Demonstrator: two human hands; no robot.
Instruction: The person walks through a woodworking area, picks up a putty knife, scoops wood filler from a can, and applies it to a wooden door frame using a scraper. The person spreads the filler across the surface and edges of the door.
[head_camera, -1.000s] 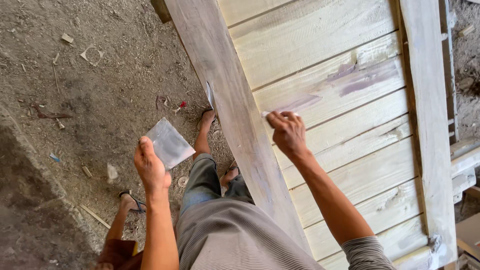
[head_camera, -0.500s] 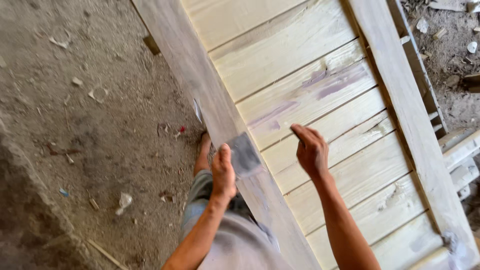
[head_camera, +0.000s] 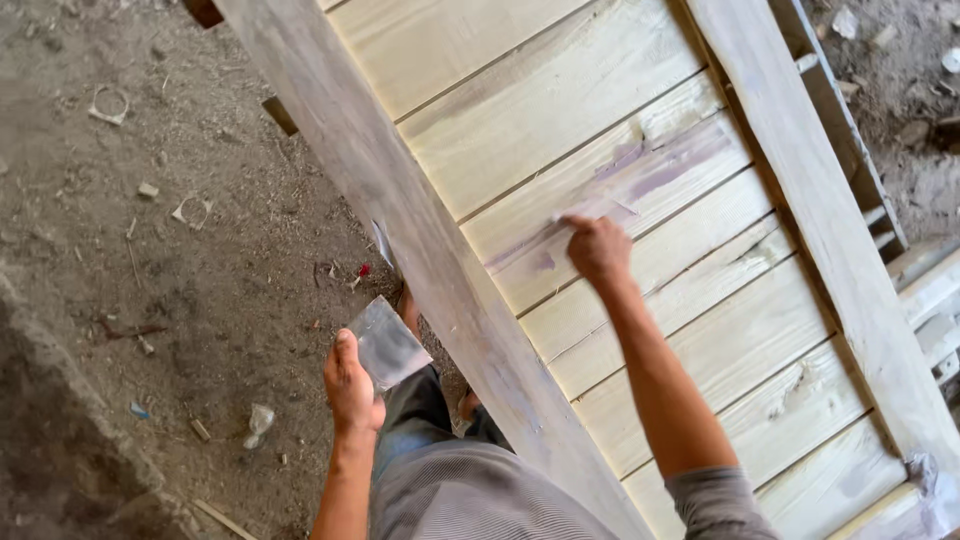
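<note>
A large pale wooden door panel (head_camera: 560, 110) of slanted planks lies in front of me, with purplish-grey filler smears (head_camera: 665, 165) across one plank. My right hand (head_camera: 597, 246) presses on the smeared plank, its fingers closed around a small pale spreader whose tip shows by the fingertips. My left hand (head_camera: 352, 385) hangs off the panel's left side over the ground and holds a flat grey metal plate (head_camera: 388, 343) by its lower corner.
The panel's thick grey frame rail (head_camera: 400, 220) runs diagonally between my hands. Dirt ground (head_camera: 150, 250) with wood scraps and litter lies at left. More timber pieces (head_camera: 930, 290) lie at the right edge. My legs and feet stand below the rail.
My left hand drew the grey plate back from the frame rail to my left side. My right hand moved up the plank and closed onto the smeared area.
</note>
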